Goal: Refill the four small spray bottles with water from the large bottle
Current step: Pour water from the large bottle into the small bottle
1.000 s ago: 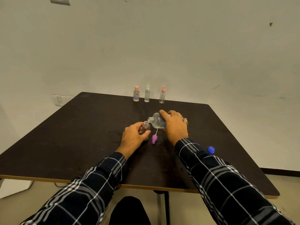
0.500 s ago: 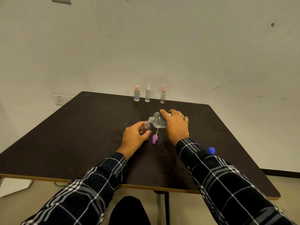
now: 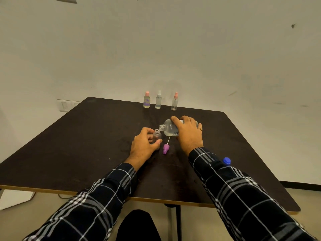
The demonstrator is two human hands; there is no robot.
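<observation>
dark brown board makes up the table (image 3: 78, 145), its pale edge band running along the near side and its far right corner rounded off close to the off-white wall (image 3: 173, 49). most of the top lies bare: a wide stretch to the left, another along the near edge under the checked sleeves (image 3: 243, 197), and a narrower strip on the right.

the large bottle (image 3: 169, 129) is tipped almost flat, raised over the middle of the table, its open neck pointing left and sitting just above and beside the mouth of the small open bottle (image 3: 157, 135). the right hand (image 3: 188, 132) lies over the big bottle from above, fingers (image 3: 175, 120) curled round its body in a firm hold, a ring showing on one of them. the left hand (image 3: 145, 145) cups the small open bottle, which stands upright on the table, thumb and fingers closed about its lower part. whether water is passing between the two necks i cannot tell.

three more small spray bottles stand in a row at the far edge, well apart from the hands: a pink-capped one (image 3: 147, 100) with a purple label, a clear one (image 3: 158, 100) with a pale top, and a slim one (image 3: 174, 102) with a pink sprayer. they sit very near the rim by the wall.

just right of the left thumb lies a purple spray top (image 3: 165, 148) on its side, its thin white tube pointing away toward the large bottle. a blue cap (image 3: 226, 161) rests on the table beside the right sleeve, partly hidden by it.
</observation>
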